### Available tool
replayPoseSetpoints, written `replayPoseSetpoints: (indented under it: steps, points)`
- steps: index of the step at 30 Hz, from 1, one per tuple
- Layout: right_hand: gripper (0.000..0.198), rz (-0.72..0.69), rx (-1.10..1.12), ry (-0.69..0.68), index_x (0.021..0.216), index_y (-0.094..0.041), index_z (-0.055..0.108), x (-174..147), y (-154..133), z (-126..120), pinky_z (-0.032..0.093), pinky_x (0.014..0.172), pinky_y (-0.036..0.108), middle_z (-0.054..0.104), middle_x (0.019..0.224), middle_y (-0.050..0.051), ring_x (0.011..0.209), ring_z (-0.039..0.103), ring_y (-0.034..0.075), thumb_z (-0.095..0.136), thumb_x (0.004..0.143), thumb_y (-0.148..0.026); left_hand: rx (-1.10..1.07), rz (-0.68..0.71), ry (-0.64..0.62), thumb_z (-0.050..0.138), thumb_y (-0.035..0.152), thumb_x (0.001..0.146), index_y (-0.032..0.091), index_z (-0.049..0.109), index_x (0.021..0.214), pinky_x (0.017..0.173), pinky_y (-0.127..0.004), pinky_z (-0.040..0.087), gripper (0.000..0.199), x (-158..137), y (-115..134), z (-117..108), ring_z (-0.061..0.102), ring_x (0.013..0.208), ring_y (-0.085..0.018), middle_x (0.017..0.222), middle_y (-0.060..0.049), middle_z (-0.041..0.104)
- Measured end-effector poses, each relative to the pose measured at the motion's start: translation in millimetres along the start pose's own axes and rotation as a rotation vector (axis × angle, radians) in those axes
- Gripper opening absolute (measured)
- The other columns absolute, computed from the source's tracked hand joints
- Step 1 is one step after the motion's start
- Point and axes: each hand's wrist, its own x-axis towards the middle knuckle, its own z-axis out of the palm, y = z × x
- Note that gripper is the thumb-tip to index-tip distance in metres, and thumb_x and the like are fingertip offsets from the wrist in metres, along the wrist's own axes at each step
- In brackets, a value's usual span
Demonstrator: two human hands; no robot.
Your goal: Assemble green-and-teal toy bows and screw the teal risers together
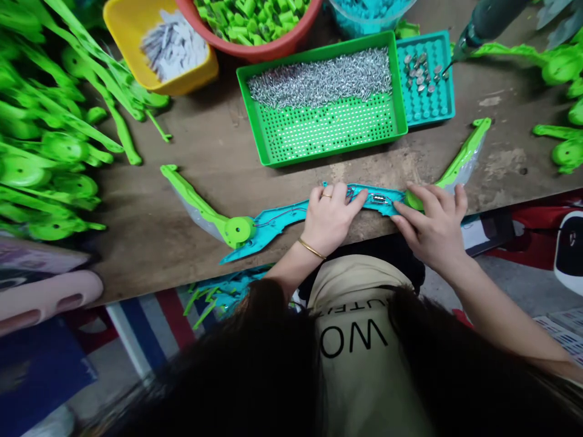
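A long blue plastic toy-bow shell point(273, 226) lies open side up along the table's front edge. Thin wires run inside it, and a small silvery part point(378, 198) sits right of its middle. Green arms with grey inserts angle away from both ends, the left arm point(200, 203) and the right arm point(464, 158). My left hand point(330, 217) is closed over the shell's middle, index finger along the wires. My right hand point(432, 221) grips the shell's right end, thumb at the near edge and fingers over the round base of the right arm, which they partly hide.
Behind the shell stands a green basket point(328, 130) of small screws, beside a blue tray point(449, 91) with metal discs. A red bowl point(255, 51) of green parts and a yellow bin point(132, 54) are farther back. Green arms point(54, 145) pile up left; a screwdriver point(487, 27) hangs at upper right.
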Motion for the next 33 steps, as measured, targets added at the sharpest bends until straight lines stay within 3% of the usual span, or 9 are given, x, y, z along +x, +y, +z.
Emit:
replayPoseSetpoints:
  steps: [6,11,18,24,29,33]
  points:
    - [0.043,-0.110,-0.053,0.030,0.119,-0.024,0.064,-10,6,-3,0.018,0.113,0.063,0.052,0.143,0.013,0.130,0.045,0.033,0.060,0.086,-0.051,0.008,0.009,-0.039,0.035,0.021,0.099,0.029,0.060,0.124,0.078,-0.037,0.035,0.036,2,-1,-10,0.048,0.086,-0.022,0.094,-0.008,0.057]
    - [0.040,-0.150,0.025,0.103,0.124,-0.026,0.061,2,2,0,0.017,0.115,0.060,0.060,0.135,0.009,0.123,0.051,0.028,0.059,0.089,-0.045,-0.124,0.028,0.001,0.044,0.022,0.095,0.023,0.059,0.129,0.088,-0.042,0.035,0.037,4,4,-19,0.048,0.100,-0.026,0.110,-0.012,0.058]
    - [0.034,-0.156,0.001,0.163,0.119,-0.026,0.062,-1,-6,12,0.017,0.116,0.057,0.064,0.129,0.007,0.121,0.053,0.026,0.062,0.088,-0.040,-0.181,0.048,0.094,0.049,0.043,0.095,0.020,0.065,0.120,0.094,-0.045,0.032,0.038,1,8,-3,0.051,0.101,-0.026,0.110,-0.012,0.061]
    - [0.037,-0.112,-0.045,0.161,0.123,-0.028,0.060,-11,-11,19,0.016,0.117,0.055,0.062,0.133,0.006,0.123,0.050,0.026,0.063,0.087,-0.037,-0.173,0.058,0.129,0.051,0.035,0.095,0.019,0.067,0.116,0.096,-0.045,0.032,0.031,1,7,0,0.052,0.098,-0.024,0.104,-0.011,0.064]
    - [0.042,-0.124,-0.023,0.126,0.126,-0.026,0.057,-10,-10,16,0.017,0.117,0.056,0.061,0.133,0.008,0.122,0.051,0.026,0.064,0.086,-0.037,-0.223,0.052,0.081,0.050,0.032,0.095,0.020,0.064,0.120,0.097,-0.046,0.033,0.031,1,6,-2,0.053,0.101,-0.025,0.107,-0.010,0.064]
    - [0.038,-0.091,0.069,0.146,0.121,-0.024,0.058,-8,-7,10,0.022,0.116,0.056,0.064,0.127,0.009,0.118,0.056,0.025,0.065,0.085,-0.034,-0.343,-0.050,0.220,0.053,0.029,0.093,0.019,0.066,0.114,0.095,-0.043,0.038,0.027,-6,-2,-11,0.054,0.101,-0.023,0.104,-0.010,0.063]
